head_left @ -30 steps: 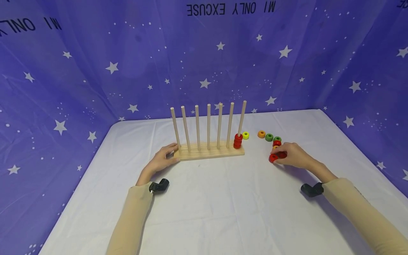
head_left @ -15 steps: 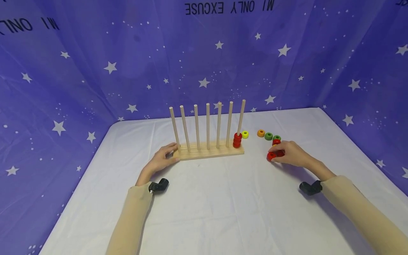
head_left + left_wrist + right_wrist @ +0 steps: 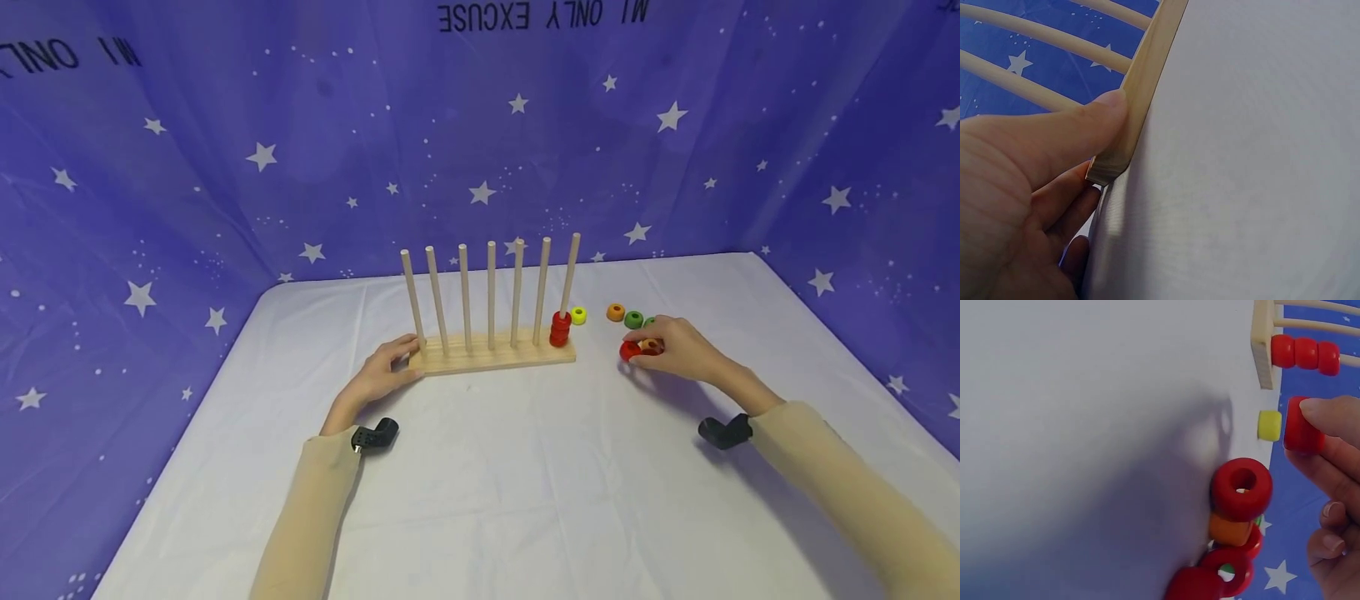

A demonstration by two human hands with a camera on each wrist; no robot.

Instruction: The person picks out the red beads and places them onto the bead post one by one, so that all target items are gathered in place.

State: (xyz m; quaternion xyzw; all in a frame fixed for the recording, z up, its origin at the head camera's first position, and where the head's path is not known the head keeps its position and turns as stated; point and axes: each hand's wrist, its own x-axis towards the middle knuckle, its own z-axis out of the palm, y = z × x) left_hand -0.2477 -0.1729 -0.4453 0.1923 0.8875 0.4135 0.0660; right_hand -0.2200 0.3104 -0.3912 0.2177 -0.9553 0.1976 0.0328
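A wooden peg stand (image 3: 491, 357) with several upright pegs rests on the white table. Three red beads (image 3: 559, 330) are stacked on its rightmost peg. My left hand (image 3: 377, 373) grips the stand's left end; in the left wrist view the thumb (image 3: 1107, 112) presses the front edge of the base and the fingers lie behind it. To the right of the stand, my right hand (image 3: 681, 348) pinches a red bead (image 3: 1302, 425) between thumb and fingers, raised off the table. Below it in the right wrist view are another red bead (image 3: 1242, 489) and an orange bead (image 3: 1230, 530).
A yellow bead (image 3: 578, 316) lies just right of the stand. Farther right are an orange bead (image 3: 616, 312) and a green bead (image 3: 633, 320); my right hand partly covers others. A starry purple cloth (image 3: 480, 150) hangs behind the table.
My right hand has moved a little left and away from me, lifting the red bead up from among the loose beads. The left hand and the stand stay in place.
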